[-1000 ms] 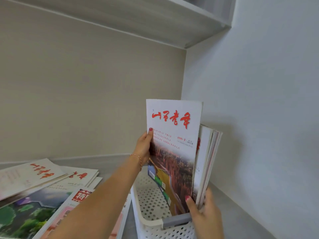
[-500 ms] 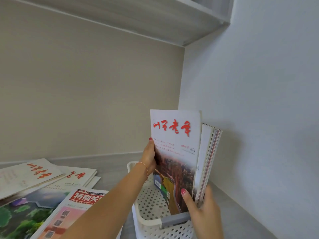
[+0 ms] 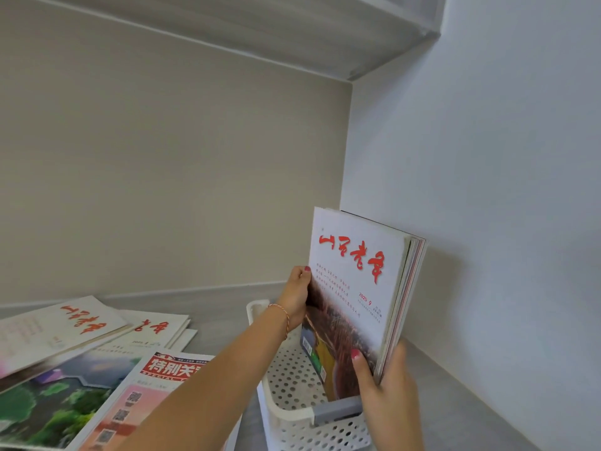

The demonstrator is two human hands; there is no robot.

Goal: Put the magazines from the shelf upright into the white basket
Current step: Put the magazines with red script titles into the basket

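While the bundle of magazines (image 3: 357,288) stands upright with its lower edge down inside the white basket (image 3: 292,385), both hands are clamped on it: the left hand (image 3: 296,299) grips the far spine edge, the right hand (image 3: 387,388) pinches the near bottom corner. That batch looks almost placed, only letting go remains. Several more magazines (image 3: 84,359) lie flat on the shelf (image 3: 227,307) to the left, well apart from the basket, so much of the job is left

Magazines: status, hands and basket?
Left hand and right hand both grip upright magazines, lower edge inside white basket. More magazines flat on shelf. Nothing blocking.
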